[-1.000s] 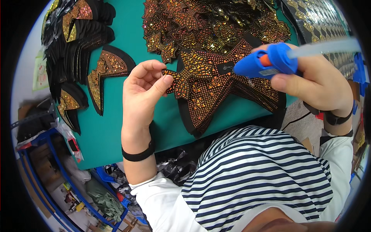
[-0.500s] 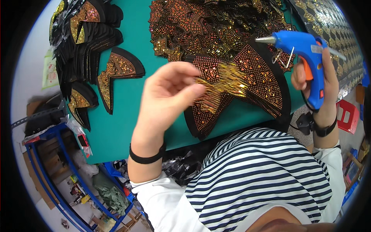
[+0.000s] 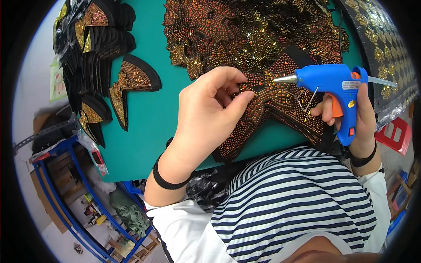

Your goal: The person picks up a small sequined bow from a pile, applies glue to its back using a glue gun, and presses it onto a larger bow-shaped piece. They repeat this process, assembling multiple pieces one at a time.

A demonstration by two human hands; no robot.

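Observation:
My right hand (image 3: 366, 120) grips a blue hot glue gun (image 3: 326, 76) with an orange trigger and a clear glue stick out of its rear. Its metal nozzle points left, above a beaded applique (image 3: 263, 98) in copper and black. My left hand (image 3: 208, 116) pinches the left part of that applique between thumb and fingers; its exact outline blends into what lies below. Underneath is a stack of black wing-shaped pieces (image 3: 302, 125) studded with copper stones. The gun's wire stand (image 3: 309, 101) hangs over the applique's right side.
A pile of beaded appliques (image 3: 245, 35) covers the back of the green table (image 3: 144, 144). At the left lie stacked black pieces (image 3: 96, 65) and a single studded piece (image 3: 133, 79). Patterned sheet material (image 3: 386, 57) lies at right, a red stool (image 3: 394, 136) below. Blue shelving (image 3: 83, 197) stands lower left.
The glue gun has come down and left, bringing its nozzle over the applique. My left hand has shifted slightly right, and the gold piece that was blurred by motion now shows dark and still.

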